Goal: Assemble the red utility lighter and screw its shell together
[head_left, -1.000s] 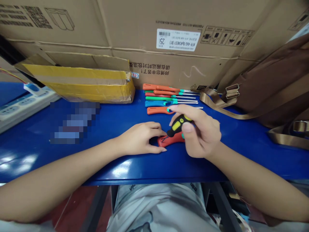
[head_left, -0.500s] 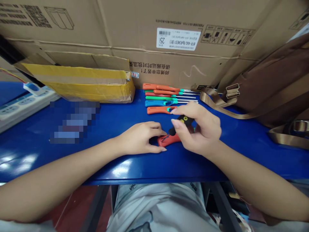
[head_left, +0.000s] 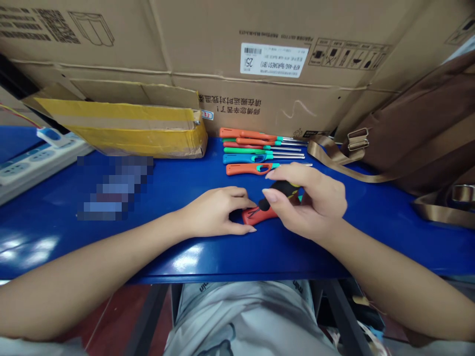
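Note:
My right hand (head_left: 309, 200) grips a small black and yellow screwdriver (head_left: 279, 191), its tip angled down-left onto the end of a red-orange tool handle (head_left: 260, 214) lying on the blue table (head_left: 178, 183). Resting on the table beside it, my left hand (head_left: 215, 211) pinches the left end of that red-orange handle with thumb and fingers. Just behind my hands lies a row of several orange, green and blue handled screwdrivers (head_left: 256, 151), shafts pointing right.
Large cardboard boxes (head_left: 222, 59) stand along the back. A yellow-taped box (head_left: 126, 127) lies at back left, a white power strip (head_left: 33, 160) at far left. A brown bag with straps (head_left: 415, 143) fills the right side. A blurred patch (head_left: 113, 187) covers something left of centre.
My right hand has turned the black and yellow screwdriver, rolling over so the fingers cover more of its handle. The left hand and the red-orange handle have stayed put.

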A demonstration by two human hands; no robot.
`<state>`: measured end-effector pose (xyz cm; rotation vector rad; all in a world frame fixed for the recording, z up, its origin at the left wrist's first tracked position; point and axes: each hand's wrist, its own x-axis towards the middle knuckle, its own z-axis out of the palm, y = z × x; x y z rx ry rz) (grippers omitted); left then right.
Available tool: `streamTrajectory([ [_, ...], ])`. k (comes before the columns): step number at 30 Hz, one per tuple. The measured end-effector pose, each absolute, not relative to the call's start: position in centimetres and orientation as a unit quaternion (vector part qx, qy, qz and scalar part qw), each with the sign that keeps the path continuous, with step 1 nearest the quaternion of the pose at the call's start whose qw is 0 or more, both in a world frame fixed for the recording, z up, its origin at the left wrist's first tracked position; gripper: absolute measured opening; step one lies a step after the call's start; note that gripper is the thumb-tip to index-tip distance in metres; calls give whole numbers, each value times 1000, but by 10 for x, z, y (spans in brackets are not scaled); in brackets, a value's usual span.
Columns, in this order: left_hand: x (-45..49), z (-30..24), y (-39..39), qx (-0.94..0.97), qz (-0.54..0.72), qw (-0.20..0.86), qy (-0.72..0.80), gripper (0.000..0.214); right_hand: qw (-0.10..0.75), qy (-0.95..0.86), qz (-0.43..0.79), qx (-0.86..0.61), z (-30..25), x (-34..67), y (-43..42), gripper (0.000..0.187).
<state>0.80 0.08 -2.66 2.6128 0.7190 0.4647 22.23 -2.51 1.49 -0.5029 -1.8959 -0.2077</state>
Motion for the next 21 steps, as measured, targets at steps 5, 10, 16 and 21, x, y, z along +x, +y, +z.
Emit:
streamTrajectory([
  [5, 8, -24, 1, 932, 154, 207, 254, 39, 522, -827, 4, -209, 12, 223, -27, 40],
  [10, 8, -24, 1, 932, 155, 204, 256, 40, 529, -825, -34, -196, 12, 222, -25, 21],
  [16, 8, -23, 1, 933, 160, 202, 252, 38, 517, -836, 5, -184, 12, 225, -27, 39],
  [21, 8, -24, 1, 933, 162, 202, 251, 37, 506, -844, -9, -180, 13, 223, -29, 35],
])
